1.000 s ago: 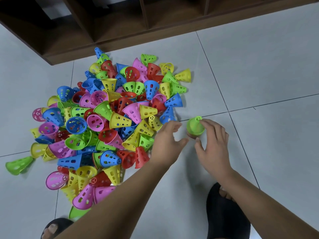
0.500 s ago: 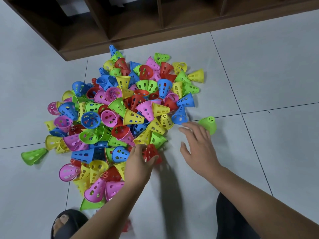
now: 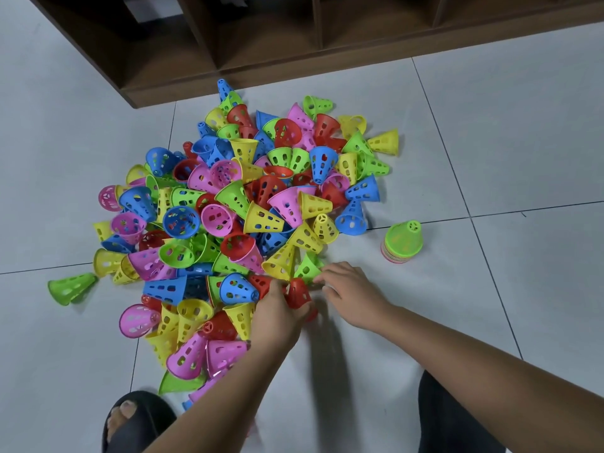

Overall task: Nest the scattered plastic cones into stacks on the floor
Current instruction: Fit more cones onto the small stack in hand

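The left hand (image 3: 277, 313) curls its fingers round a red cone (image 3: 298, 291) at the near edge of the cone pile (image 3: 228, 207), while the right hand (image 3: 351, 291) rests loose, uncurled fingertips against a green cone (image 3: 306, 269) just beyond them, with the green-topped nested stack (image 3: 402, 241) well to their right.

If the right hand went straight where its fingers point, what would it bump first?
Probably the green holed plastic cone just ahead; the right hand points at it, almost touching. The red plastic cone in the left hand is close beside, so I can't be sure.

Stack (image 3: 402, 240) right of cone pile (image 3: 242, 217)
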Tool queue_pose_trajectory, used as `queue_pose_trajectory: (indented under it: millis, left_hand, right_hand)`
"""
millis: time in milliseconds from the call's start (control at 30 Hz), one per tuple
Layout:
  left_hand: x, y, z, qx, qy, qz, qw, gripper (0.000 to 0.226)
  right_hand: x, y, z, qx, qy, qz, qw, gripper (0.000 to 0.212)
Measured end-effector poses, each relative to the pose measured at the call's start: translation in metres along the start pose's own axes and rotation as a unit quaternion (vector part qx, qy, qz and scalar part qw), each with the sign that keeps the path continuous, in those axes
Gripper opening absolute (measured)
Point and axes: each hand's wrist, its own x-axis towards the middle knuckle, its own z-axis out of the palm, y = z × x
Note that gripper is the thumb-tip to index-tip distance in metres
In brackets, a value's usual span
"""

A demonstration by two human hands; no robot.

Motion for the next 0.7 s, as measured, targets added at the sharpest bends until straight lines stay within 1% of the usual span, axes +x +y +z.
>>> queue_pose_trajectory:
  millis: [167,300,367,467,633,700]
  left_hand:
    - [-0.005,0.007,-0.009,-0.049,0.004,0.03,0.998,0.04]
    - [-0.004,0.036,-0.02,-0.124,0.021,0.076,0.989,0.044]
    - [-0.003,0.059,-0.025,-0.154,0.025,0.1,0.983,0.037]
    - [-0.001,0.092,-0.025,-0.202,0.013,0.121,0.972,0.032]
    - [0.007,0.134,-0.014,-0.257,-0.004,0.137,0.957,0.038]
    - [0.011,0.148,-0.008,-0.272,-0.006,0.141,0.952,0.039]
  right_hand:
    - [-0.015,0.001,-0.019,0.065,0.102,0.022,0.992,0.025]
    - [-0.027,-0.002,-0.054,0.154,0.195,0.062,0.967,0.027]
    - [-0.032,-0.002,-0.074,0.212,0.225,0.089,0.947,0.028]
    - [-0.034,0.006,-0.1,0.311,0.258,0.118,0.907,0.031]
    - [-0.041,0.016,-0.126,0.434,0.302,0.142,0.837,0.034]
    - [-0.045,0.024,-0.129,0.45,0.315,0.157,0.82,0.039]
